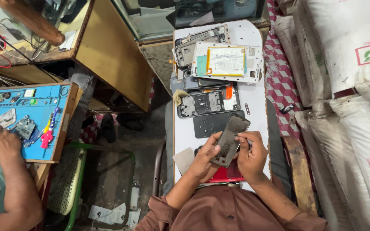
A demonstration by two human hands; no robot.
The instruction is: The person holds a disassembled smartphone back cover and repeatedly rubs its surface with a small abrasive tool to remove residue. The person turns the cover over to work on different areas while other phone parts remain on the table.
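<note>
1. Left of the white worktop (253,107), well apart from it, a co-worker's hand (1,141) rests on a blue repair mat (35,124) with a small circuit board (23,127) just beside it; this hand is not the person's own.
2. At the near end of the worktop, the left hand (203,160) cradles a dark phone panel (230,139) from below, its grip wrapped partway round the lower edge.
3. Against the right side of the panel, the right hand (252,156) has its grip curled on that edge, thumb on the face.
4. Under both hands, a red phone body (225,175) lies on the worktop.
5. Further up the worktop, stripped frames (200,103), a black back cover (210,124) and an opened phone showing its battery (227,61) lie spread out; judging by that, dismantling is well along, while the held panel seems unfinished.
</note>
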